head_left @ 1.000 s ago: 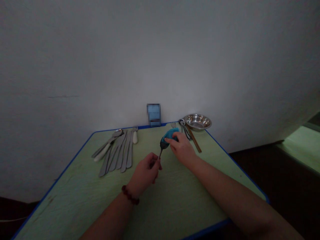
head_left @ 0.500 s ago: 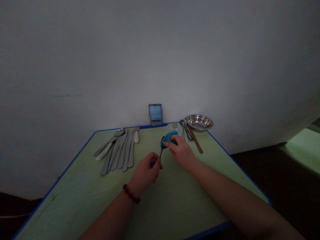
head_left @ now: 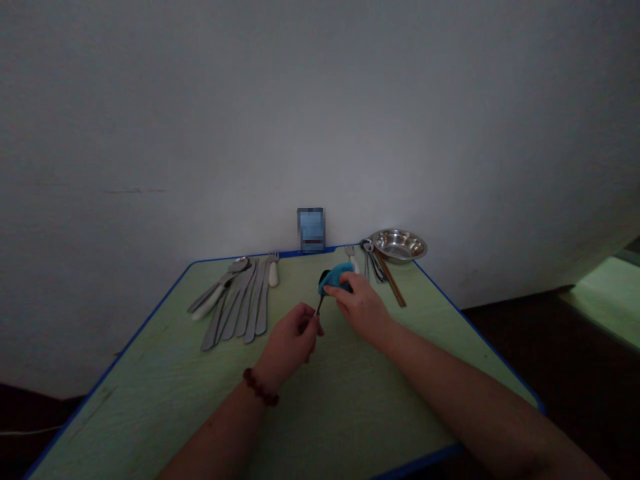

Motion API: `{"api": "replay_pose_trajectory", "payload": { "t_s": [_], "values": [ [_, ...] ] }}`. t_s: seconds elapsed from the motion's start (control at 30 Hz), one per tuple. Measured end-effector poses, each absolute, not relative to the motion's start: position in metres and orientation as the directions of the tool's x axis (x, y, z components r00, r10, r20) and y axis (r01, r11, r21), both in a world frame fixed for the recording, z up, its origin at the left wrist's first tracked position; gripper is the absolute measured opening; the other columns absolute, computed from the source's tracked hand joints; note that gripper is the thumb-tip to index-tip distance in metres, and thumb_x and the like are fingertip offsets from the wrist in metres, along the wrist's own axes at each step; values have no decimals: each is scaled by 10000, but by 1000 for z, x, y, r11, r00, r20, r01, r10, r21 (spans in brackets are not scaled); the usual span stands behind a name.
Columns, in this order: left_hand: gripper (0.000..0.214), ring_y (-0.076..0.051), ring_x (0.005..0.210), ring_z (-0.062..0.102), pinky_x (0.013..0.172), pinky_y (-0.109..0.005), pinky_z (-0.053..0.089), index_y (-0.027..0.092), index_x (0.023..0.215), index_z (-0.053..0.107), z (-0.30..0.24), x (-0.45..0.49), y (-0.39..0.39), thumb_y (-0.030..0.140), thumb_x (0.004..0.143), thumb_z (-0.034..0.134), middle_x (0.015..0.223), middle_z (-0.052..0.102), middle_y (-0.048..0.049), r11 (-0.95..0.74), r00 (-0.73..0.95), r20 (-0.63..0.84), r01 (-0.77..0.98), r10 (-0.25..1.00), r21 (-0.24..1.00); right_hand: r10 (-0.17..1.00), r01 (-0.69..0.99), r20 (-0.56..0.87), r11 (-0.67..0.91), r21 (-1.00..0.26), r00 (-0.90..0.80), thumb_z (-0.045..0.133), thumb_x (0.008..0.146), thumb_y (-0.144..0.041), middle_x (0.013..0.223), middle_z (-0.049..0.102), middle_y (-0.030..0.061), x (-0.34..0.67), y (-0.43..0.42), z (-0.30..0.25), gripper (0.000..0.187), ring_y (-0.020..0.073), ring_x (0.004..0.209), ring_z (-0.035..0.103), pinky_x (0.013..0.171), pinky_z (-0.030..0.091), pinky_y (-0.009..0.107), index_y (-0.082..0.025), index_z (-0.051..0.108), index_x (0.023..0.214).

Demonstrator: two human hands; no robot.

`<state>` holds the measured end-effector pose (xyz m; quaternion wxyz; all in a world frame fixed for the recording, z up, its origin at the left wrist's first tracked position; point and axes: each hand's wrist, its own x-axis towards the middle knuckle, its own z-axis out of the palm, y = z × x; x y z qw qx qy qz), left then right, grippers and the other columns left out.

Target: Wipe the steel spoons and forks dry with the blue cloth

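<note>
My left hand (head_left: 289, 339) is shut around the thin dark handle of a metal spoon (head_left: 319, 305), with a bead bracelet (head_left: 260, 388) on that wrist. The spoon's bowl stands up above the hand and is mostly hidden. My right hand (head_left: 361, 308) pinches a blue cloth (head_left: 338, 277) over the bowl. Both hands are close together above the middle of the table.
A row of table knives (head_left: 235, 307) and spoons lies at the table's far left. A fork (head_left: 350, 257), chopsticks (head_left: 390, 279) and a steel bowl (head_left: 399, 245) sit at the far right. A pixelated blue card (head_left: 311, 232) leans on the white wall. The green table (head_left: 150, 393) has blue edges.
The blue cloth and my right hand have shifted slightly left and down over the spoon bowl, covering more of it. My left hand has barely moved.
</note>
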<state>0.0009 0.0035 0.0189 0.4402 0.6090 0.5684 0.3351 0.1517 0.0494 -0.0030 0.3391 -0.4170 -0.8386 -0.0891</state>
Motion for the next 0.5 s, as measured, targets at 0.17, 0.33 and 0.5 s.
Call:
{"api": "replay_pose_trajectory", "payload": {
  "t_s": [0.17,0.33,0.5],
  "values": [
    [124,-55,300,351,323,-179,285,194,660,385,21,1,4,292,734,398,411,420,92,44,78,-80,385,994,922,640,760,649,634,-144,-411,428,779,-134,884,486,66,153,50,-3,288,179,823,418,692,390,290,-219,586,1005],
    [125,-52,305,356,328,-179,294,191,668,387,19,0,5,295,736,406,428,428,88,34,85,-72,382,994,924,664,755,638,627,-193,-388,419,781,-144,906,484,75,153,51,-2,287,193,847,420,704,389,314,-218,586,1002],
    [139,-49,311,347,324,-177,292,191,667,384,18,0,5,309,738,407,437,425,87,35,103,-76,353,992,935,647,768,667,617,-174,-369,440,770,-127,883,488,74,153,52,-2,283,187,841,438,701,406,312,-224,598,983]
  ]
}}
